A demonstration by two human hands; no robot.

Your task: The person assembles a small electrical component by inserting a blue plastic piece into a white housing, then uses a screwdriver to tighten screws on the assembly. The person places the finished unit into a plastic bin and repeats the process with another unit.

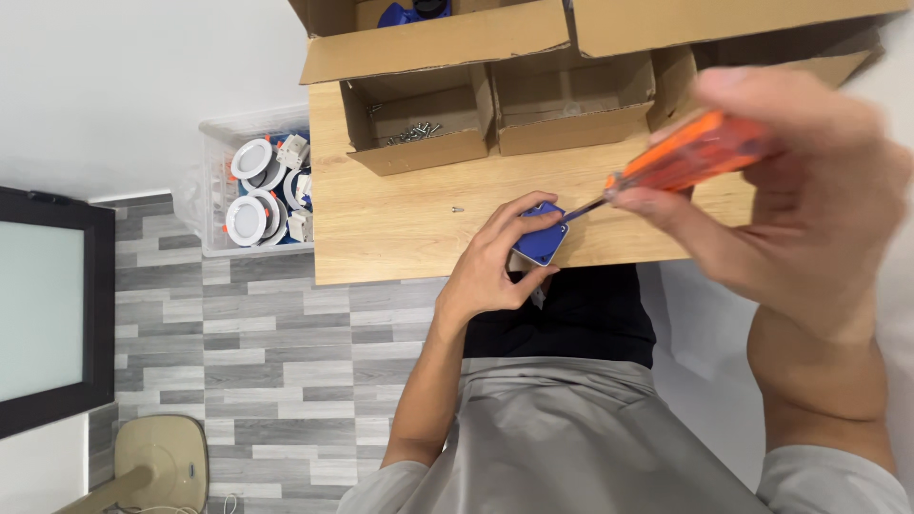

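At nine o'clock in our view stands a dark-framed frosted glass panel [43, 309], and at seven o'clock a beige fan base [162, 466] sits on the grey plank floor [276, 381]. Toward ten o'clock a clear plastic bin [255, 186] holds white round light fittings. Just beside it on its right is the wooden table [400, 224]. At twelve o'clock on the table an open cardboard box [416, 124] holds loose screws, with a second cardboard box [571, 105] next to it. One stray screw [457, 208] lies on the bare wood. Near the centre our left hand [495, 262] curls around the small blue box [539, 233], fingers clasping it at the table's near edge. At two o'clock our right hand [790, 181], blurred, is clenched on the orange-handled screwdriver [681, 157], its tip touching the blue box.
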